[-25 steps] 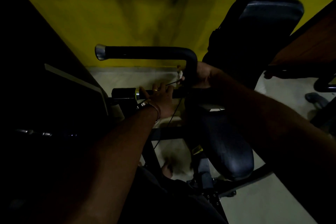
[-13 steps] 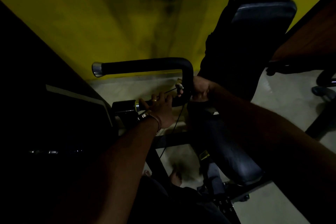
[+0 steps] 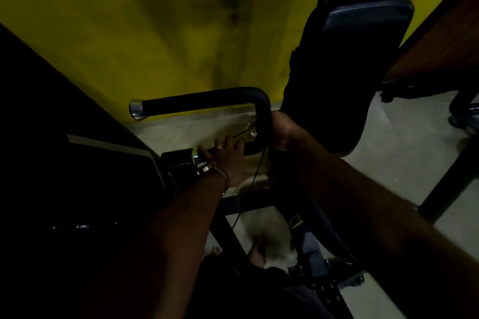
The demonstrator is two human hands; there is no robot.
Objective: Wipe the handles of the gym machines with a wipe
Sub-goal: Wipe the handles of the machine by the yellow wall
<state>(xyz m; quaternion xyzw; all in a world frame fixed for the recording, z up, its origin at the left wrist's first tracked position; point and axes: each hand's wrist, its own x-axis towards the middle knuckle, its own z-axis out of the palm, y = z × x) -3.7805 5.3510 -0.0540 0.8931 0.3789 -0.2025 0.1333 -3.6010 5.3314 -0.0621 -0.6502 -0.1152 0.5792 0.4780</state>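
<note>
Against the yellow wall (image 3: 134, 41), low near the floor (image 3: 404, 147): a black bent handle (image 3: 204, 100) with a chrome end cap (image 3: 136, 110), turning down at its right end into an upright stretch. Right hand (image 3: 281, 128) curled round that upright stretch, with a scrap of pale wipe (image 3: 252, 127) showing at the fingers, pressed to the grip. Left hand (image 3: 228, 156) closed over the lower bar (image 3: 248, 149), ring and bracelet visible, seemingly steadying the frame. Dark pad (image 3: 363, 41) up to the right, seat (image 3: 318, 215) below, thin cable (image 3: 248, 189) hanging down from near the hands.

Likely at the wiping stage on the upright part, with the long horizontal run toward the cap probably still to cover.

Risks, as a judgement: very dim light, so easy to miss patches, especially the back of the bend and the cap end. Small wipe bunched in the fist, so easy to let slip, or to rub with bare fingers rather than cloth. Cable close to both hands, so open to snagging on a long stroke. Bar possibly pivoting under pressure if the steadying grip loosens.

Writing: none legible. Small yellow tag (image 3: 295, 222) on the frame beneath the seat, too dark and small to read; no brand visible.
</note>
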